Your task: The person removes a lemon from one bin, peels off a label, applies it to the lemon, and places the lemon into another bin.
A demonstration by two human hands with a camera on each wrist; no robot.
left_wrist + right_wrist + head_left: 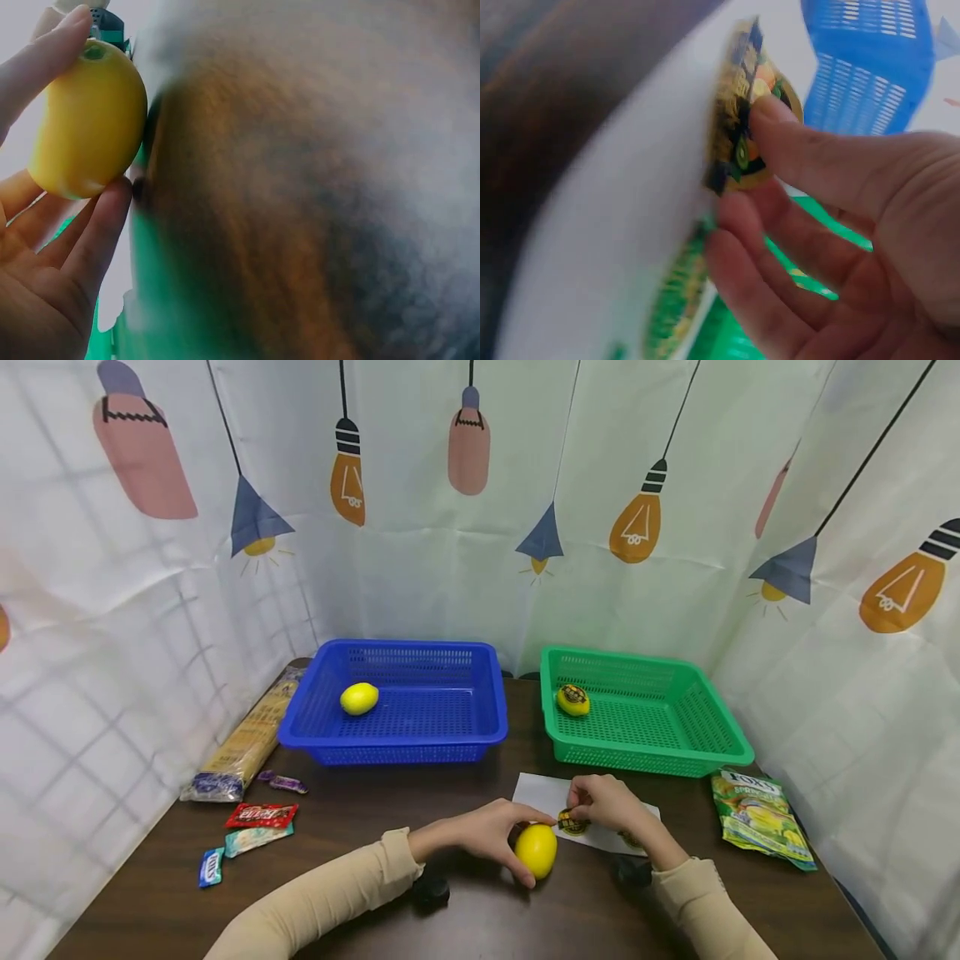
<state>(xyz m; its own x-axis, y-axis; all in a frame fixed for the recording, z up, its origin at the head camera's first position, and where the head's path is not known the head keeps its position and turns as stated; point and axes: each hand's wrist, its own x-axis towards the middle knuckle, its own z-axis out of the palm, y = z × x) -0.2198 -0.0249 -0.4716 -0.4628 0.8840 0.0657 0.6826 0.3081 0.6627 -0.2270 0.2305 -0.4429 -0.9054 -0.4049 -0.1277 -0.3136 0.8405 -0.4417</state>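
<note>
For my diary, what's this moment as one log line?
left hand: holds lemon | right hand: pinches black-and-gold sticker | blue basket: another lemon | green basket: stickered lemon

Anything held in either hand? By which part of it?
Left hand: yellow lemon, gripped by its two ends. Right hand: black-and-gold sticker, thumb on its printed face; the hold behind it is hidden.
</note>
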